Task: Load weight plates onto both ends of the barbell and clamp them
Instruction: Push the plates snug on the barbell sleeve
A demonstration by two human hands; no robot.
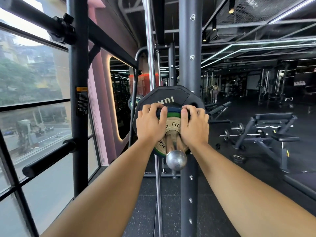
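I am viewing the chrome barbell sleeve (176, 158) end-on, just beside the rack upright (189, 48). It is carrying a large black plate (167, 94) with the small plates (173, 125), rimmed blue, green and tan, stacked in front. My left hand (150, 124) and right hand (195, 125) are gripping the small plates, fingers curling over the upper rim and thumbs lying on the front.

Small plates (173, 124) sit on the barbell sleeve (172, 141) before the large plate (164, 94), beside the rack upright (189, 48).
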